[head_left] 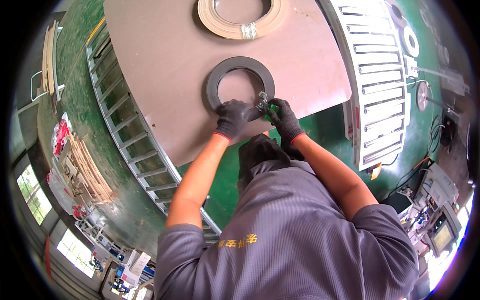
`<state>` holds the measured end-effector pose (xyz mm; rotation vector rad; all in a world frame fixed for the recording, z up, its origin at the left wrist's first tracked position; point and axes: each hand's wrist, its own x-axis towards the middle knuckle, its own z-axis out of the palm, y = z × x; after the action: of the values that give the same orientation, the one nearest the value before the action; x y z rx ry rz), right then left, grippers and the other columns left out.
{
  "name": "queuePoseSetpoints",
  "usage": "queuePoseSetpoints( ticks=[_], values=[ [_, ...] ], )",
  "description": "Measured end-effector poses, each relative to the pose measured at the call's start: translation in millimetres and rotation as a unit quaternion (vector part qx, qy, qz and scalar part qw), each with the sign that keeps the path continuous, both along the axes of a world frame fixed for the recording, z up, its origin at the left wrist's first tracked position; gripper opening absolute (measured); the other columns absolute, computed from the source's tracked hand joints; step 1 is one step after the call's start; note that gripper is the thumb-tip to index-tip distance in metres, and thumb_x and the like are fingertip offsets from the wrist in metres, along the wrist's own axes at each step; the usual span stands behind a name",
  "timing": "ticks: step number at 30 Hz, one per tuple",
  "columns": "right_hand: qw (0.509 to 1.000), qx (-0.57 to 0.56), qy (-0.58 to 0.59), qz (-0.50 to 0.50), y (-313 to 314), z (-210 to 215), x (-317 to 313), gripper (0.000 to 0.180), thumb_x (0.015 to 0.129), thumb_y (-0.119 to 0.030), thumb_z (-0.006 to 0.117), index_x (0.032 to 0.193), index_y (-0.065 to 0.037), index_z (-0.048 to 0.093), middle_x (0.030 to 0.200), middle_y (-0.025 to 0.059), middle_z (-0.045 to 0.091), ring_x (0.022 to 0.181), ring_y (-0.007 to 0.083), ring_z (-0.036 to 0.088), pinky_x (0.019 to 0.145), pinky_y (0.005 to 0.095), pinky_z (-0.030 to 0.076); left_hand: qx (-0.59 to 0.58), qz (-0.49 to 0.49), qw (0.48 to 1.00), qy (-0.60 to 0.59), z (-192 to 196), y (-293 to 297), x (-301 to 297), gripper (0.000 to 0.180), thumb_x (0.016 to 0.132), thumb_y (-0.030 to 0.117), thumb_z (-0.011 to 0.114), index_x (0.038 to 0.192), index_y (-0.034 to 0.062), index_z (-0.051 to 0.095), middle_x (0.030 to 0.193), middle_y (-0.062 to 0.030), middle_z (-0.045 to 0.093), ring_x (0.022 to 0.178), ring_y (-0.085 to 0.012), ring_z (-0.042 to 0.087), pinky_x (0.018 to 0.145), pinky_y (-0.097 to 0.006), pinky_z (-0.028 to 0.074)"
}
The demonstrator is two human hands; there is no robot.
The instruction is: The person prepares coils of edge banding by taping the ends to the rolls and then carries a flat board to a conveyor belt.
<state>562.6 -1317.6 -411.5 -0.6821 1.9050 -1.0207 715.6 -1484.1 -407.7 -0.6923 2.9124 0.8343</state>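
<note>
A dark grey coil [215, 82] of flat banding lies on the brown-pink tabletop close to me. My left hand [233, 116], in a black knit glove, has its fingers closed over the coil's near edge. Shiny clear film [262, 101] is bunched around the coil's near right part. Just beside the film, my right hand [283, 119], gloved the same way, closes on a small bright green object [272, 114]. Its kind is mostly hidden by the fingers. Farther back lies a larger beige coil [210, 20], bound at one spot with clear film [248, 31].
The tabletop [310, 70] has a rounded near right corner. A metal roller conveyor [380, 90] stands to the right, and a ladder-like roller frame [127, 120] runs along the left. Wooden strips [87, 167] are stacked farther left. A machine with a screen [442, 235] stands at lower right.
</note>
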Motion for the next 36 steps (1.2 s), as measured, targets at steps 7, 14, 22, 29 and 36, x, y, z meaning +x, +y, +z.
queuePoseSetpoints(
  ticks=[7,14,22,29,36],
  values=[
    [0.992,0.0,0.105,0.074,2,9,3,0.049,0.087,-0.022,0.074,0.129,-0.009,0.052,0.13,0.0217,0.051,0.111,0.0452,0.06,0.094,0.0492,0.052,-0.028,-0.081,0.996,0.014,2,-18,25,0.021,0.081,0.022,0.069,0.099,0.0115,0.072,0.094,-0.0112,0.068,0.093,-0.0328,0.062,0.083,-0.046,0.049],
    [0.981,0.137,0.115,0.071,-8,20,9,0.047,0.083,-0.021,0.072,0.123,-0.01,0.05,0.121,0.0215,0.053,0.106,0.0458,0.061,0.089,0.0521,0.053,-0.031,-0.009,0.999,-0.006,8,24,10,0.051,0.068,0.027,0.081,0.114,0.0125,0.065,0.108,-0.0087,0.065,0.101,-0.0317,0.06,0.087,-0.05,0.046],
    [0.963,0.134,0.214,0.093,1,27,-3,0.041,0.075,-0.021,0.073,0.11,-0.003,0.059,0.114,0.0226,0.057,0.101,0.0435,0.063,0.087,0.0504,0.053,0.062,0.031,0.988,0.14,24,11,7,0.042,0.069,0.026,0.083,0.105,0.0079,0.07,0.099,-0.0118,0.067,0.091,-0.0341,0.063,0.081,-0.045,0.05],
    [0.96,0.162,0.201,0.113,-25,28,-7,0.037,0.079,-0.021,0.071,0.11,-0.005,0.06,0.113,0.022,0.058,0.098,0.0442,0.064,0.085,0.0518,0.054,0.055,0.078,0.986,0.137,38,10,-4,0.047,0.067,0.019,0.084,0.109,0.0059,0.07,0.102,-0.0122,0.067,0.094,-0.0344,0.063,0.084,-0.044,0.05],
    [0.95,0.138,0.231,0.161,13,28,-22,0.045,0.083,-0.03,0.071,0.119,-0.007,0.059,0.119,0.02,0.059,0.104,0.0403,0.063,0.087,0.0499,0.053,0.004,0.1,0.99,0.104,5,3,25,0.049,0.069,0.019,0.083,0.114,0.0077,0.069,0.108,-0.0108,0.065,0.102,-0.0345,0.06,0.091,-0.044,0.048]
  ],
)
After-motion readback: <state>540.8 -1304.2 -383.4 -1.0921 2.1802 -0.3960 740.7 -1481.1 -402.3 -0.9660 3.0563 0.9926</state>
